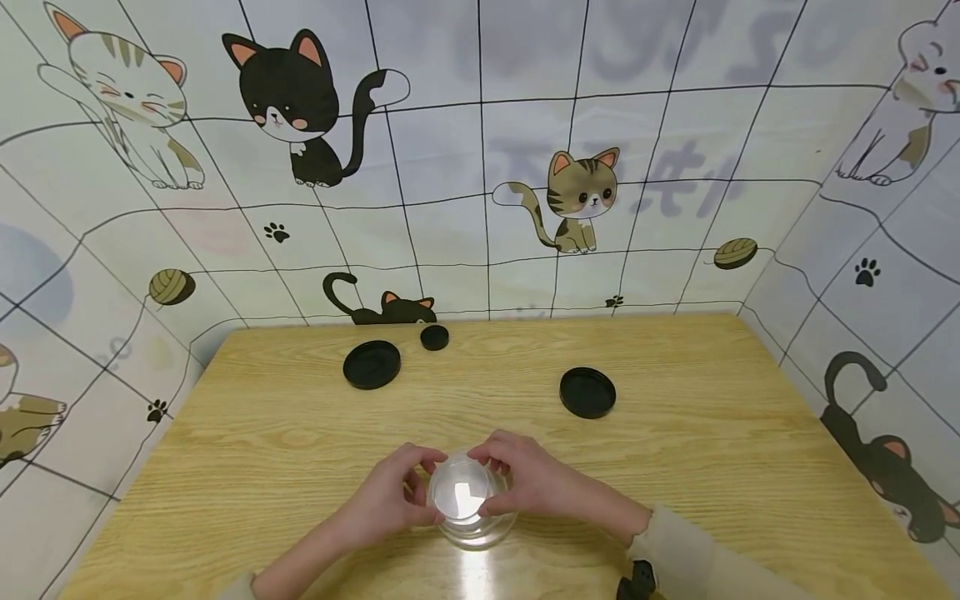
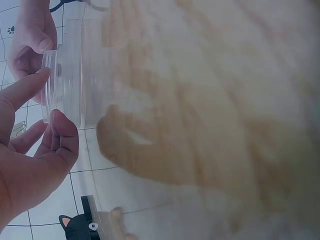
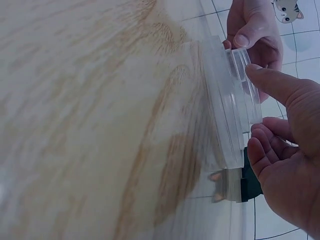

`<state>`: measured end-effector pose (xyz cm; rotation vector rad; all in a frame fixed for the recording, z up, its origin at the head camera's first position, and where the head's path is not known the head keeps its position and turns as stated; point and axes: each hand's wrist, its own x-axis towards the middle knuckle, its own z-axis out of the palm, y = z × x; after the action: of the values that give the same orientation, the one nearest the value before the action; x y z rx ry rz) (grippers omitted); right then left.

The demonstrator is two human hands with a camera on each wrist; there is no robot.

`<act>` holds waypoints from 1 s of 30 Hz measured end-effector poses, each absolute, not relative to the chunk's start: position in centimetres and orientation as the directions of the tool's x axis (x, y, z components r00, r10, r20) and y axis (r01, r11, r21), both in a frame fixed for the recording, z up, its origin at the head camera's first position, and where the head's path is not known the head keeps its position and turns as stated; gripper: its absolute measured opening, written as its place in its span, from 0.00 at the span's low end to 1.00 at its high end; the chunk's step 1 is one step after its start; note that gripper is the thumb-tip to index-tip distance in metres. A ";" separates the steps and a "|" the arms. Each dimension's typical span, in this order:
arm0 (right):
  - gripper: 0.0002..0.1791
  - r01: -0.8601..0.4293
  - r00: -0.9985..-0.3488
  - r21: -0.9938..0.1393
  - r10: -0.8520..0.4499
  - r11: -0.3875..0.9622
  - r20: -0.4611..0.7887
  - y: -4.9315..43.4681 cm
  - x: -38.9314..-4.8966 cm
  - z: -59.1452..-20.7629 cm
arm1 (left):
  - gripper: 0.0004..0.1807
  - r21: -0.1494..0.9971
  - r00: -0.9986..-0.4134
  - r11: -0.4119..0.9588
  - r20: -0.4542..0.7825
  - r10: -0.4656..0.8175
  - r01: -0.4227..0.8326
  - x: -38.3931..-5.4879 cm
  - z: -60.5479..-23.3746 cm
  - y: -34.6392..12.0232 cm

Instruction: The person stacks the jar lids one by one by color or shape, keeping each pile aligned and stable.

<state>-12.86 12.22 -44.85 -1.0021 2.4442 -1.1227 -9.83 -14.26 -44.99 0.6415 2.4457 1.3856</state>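
On the table near me, a smaller clear round container (image 1: 459, 487) sits stacked over a wider clear round container (image 1: 480, 540). My left hand (image 1: 390, 492) grips the smaller one from its left side, thumb at the near edge and fingertips at the far edge. From the opposite side my right hand (image 1: 536, 477) holds the same piece, with thumb and index at its rim. In the right wrist view, the small container (image 3: 250, 92) overlaps the top of the wide container (image 3: 225, 110). The left wrist view has the thumb and fingertips right at the upper rim (image 2: 48, 85).
Beyond the hands, a large black round lid (image 1: 372, 365) lies at the back left, beside a small black lid (image 1: 435, 337). Another black lid (image 1: 588, 392) lies to the right. Cat-printed cloth walls (image 1: 442, 167) border the wooden table (image 1: 697, 467) at back and sides.
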 end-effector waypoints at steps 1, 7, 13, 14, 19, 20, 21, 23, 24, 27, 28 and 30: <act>0.32 -0.483 -0.724 -0.745 -0.688 0.460 0.045 12.3 -12.8 -44.8 | 0.35 0.858 -0.869 0.450 -0.005 0.494 0.250 -9.8 -45.0 -14.3; 0.32 -0.499 -0.722 -0.735 -0.689 0.459 0.061 12.4 -12.7 -44.9 | 0.35 0.860 -0.872 0.446 -0.002 0.490 0.248 -9.8 -45.0 -14.1; 0.30 -0.496 -0.716 -0.731 -0.697 0.468 0.039 12.4 -12.6 -45.0 | 0.33 0.869 -0.868 0.436 -0.017 0.497 0.233 -10.0 -44.9 -13.8; 0.30 -0.496 -0.714 -0.733 -0.699 0.466 0.039 12.4 -12.6 -45.1 | 0.33 0.868 -0.867 0.437 -0.017 0.498 0.234 -10.0 -44.9 -13.8; 0.31 -0.505 -0.709 -0.734 -0.703 0.453 0.054 12.5 -12.5 -45.1 | 0.33 0.862 -0.859 0.447 -0.028 0.511 0.238 -10.0 -44.8 -13.8; 0.31 -0.510 -0.708 -0.734 -0.704 0.449 0.061 12.5 -12.4 -45.1 | 0.33 0.862 -0.858 0.448 -0.031 0.513 0.237 -10.0 -44.8 -13.8; 0.31 -0.510 -0.709 -0.733 -0.702 0.450 0.062 12.5 -12.4 -45.0 | 0.33 0.860 -0.857 0.452 -0.036 0.514 0.235 -10.0 -44.8 -13.8; 0.31 -0.507 -0.714 -0.731 -0.697 0.456 0.060 12.6 -12.4 -45.0 | 0.33 0.859 -0.858 0.457 -0.041 0.513 0.232 -10.0 -44.8 -13.8; 0.31 -0.505 -0.717 -0.730 -0.694 0.461 0.058 12.6 -12.4 -45.0 | 0.33 0.856 -0.859 0.463 -0.046 0.511 0.230 -10.1 -44.8 -13.8; 0.31 -0.504 -0.722 -0.726 -0.690 0.469 0.055 12.7 -12.5 -45.1 | 0.33 0.851 -0.862 0.474 -0.050 0.504 0.228 -10.0 -44.8 -13.9; 0.31 -0.504 -0.723 -0.725 -0.689 0.469 0.056 12.7 -12.5 -45.1 | 0.33 0.849 -0.864 0.475 -0.045 0.502 0.231 -10.1 -44.8 -14.0; 0.31 -0.502 -0.726 -0.726 -0.685 0.469 0.060 12.7 -12.8 -44.9 | 0.34 0.844 -0.869 0.481 -0.037 0.493 0.237 -10.2 -44.7 -14.1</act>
<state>-12.76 12.71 -44.93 -1.0220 2.4779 -1.1047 -10.18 -14.12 -44.67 0.6212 2.4555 1.3356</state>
